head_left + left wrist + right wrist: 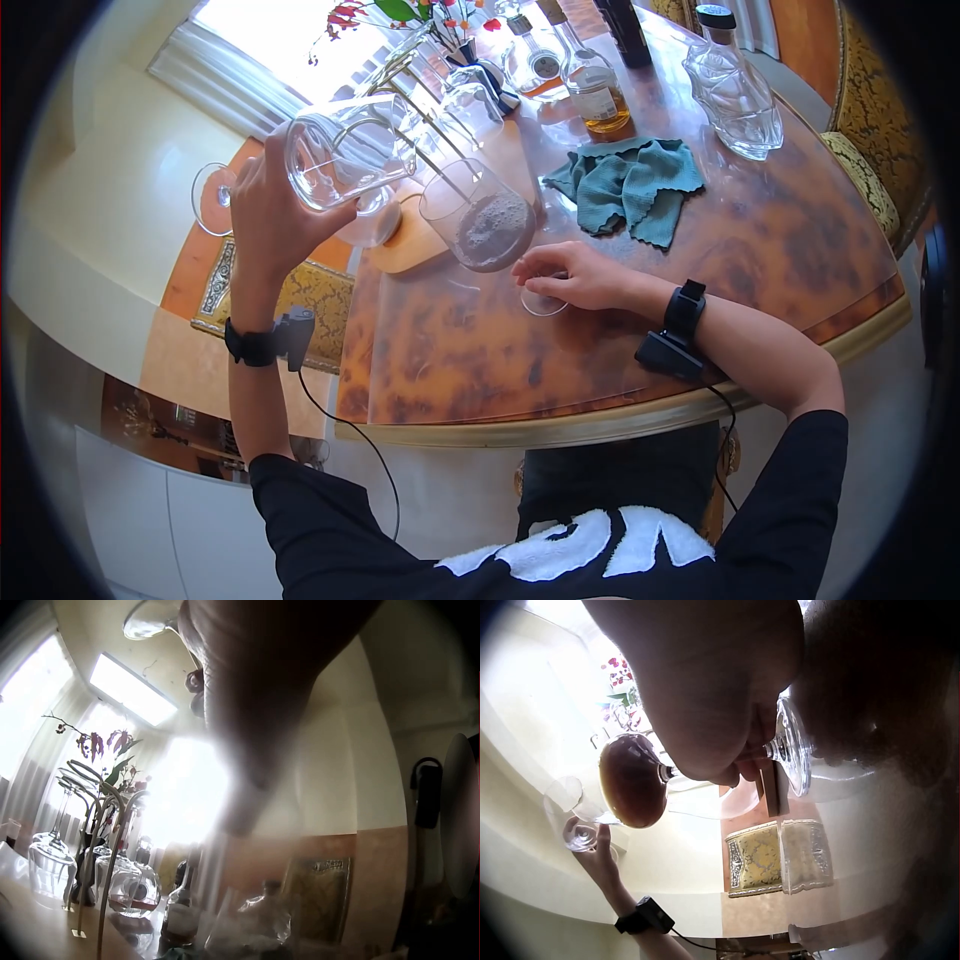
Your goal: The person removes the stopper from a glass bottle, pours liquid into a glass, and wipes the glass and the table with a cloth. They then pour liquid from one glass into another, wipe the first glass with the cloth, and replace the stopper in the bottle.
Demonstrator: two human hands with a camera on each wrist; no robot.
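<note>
My left hand [268,212] grips a clear glass vessel [345,165], held tilted in the air at the upper left of a stemmed glass [492,228]. Whether anything flows from it I cannot tell. The stemmed glass leans and holds greyish contents in the head view; its bowl [634,780] looks dark brown in the right wrist view. Fingers of my right hand [580,277] pinch its stem just above the round foot [793,746]. In the right wrist view my left hand [600,859] is behind the bowl, at the lower left. The left wrist view shows mostly a blurred hand [255,682].
A wooden board [410,245] carries a rack of curved metal rods [112,862] with hanging glasses. A crumpled green cloth [630,185], an amber-filled bottle [600,100], a faceted bottle [735,100], a dark bottle [625,35] and flowers [405,12] stand or lie farther back.
</note>
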